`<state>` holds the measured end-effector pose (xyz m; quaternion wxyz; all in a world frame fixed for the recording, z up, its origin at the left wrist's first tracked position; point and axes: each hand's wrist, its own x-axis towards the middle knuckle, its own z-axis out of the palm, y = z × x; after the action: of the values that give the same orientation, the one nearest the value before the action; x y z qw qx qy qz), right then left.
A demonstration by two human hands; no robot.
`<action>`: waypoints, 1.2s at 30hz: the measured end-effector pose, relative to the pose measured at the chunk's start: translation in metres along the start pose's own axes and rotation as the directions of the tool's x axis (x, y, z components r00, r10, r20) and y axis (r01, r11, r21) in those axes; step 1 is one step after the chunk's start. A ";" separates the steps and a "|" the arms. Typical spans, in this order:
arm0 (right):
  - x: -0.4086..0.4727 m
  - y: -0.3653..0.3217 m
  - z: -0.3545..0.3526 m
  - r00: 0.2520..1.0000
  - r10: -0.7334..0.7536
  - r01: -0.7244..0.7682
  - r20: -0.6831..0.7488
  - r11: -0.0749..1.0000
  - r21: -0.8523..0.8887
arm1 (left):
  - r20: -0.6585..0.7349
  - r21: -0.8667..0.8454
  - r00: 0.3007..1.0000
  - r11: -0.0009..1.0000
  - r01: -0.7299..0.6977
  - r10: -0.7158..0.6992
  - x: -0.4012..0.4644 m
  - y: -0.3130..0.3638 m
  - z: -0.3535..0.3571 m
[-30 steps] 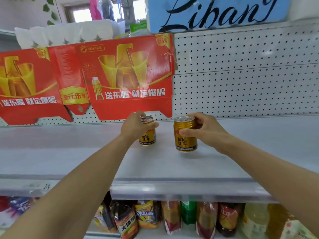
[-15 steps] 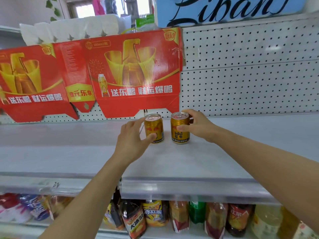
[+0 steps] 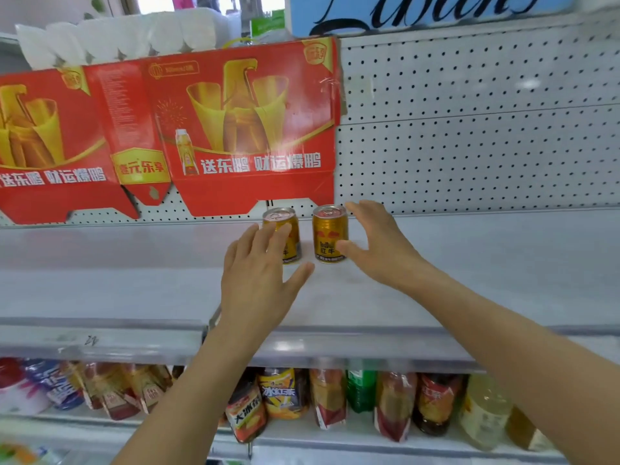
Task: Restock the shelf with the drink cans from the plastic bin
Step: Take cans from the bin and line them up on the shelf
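Two gold drink cans stand upright side by side at the back of the grey shelf (image 3: pixel 469 280). The left can (image 3: pixel 289 226) is partly hidden behind my left hand (image 3: pixel 260 280), which is spread open just in front of it and holds nothing. The right can (image 3: pixel 329 233) stands free. My right hand (image 3: pixel 375 245) is open beside it on the right, with the thumb close to the can's lower side. The plastic bin is out of view.
Red flattened cartons (image 3: pixel 167 135) hang on the white pegboard (image 3: pixel 469 129) behind the cans. White paper rolls (image 3: pixel 117 35) sit on top. Below the shelf's front rail (image 3: pixel 335 347) stands a row of bottled drinks (image 3: pixel 335 397).
Both hands have let go of the cans and opened. The cans were pushed back toward the pegboard and stand close together; the left hand has drawn back toward me.
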<state>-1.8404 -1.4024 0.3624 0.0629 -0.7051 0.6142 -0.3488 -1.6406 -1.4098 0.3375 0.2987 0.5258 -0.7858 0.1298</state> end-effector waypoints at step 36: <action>-0.591 0.423 -0.127 0.630 0.758 -0.748 0.170 0.651 -0.132 | 0.809 -0.455 0.493 0.873 0.178 0.321 -0.366 0.512 0.222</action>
<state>-2.2618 -0.9221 -0.0065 0.2498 -0.4184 0.8503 -0.1989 -2.0786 -1.0389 -0.0033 -0.0220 0.3917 -0.8552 -0.3388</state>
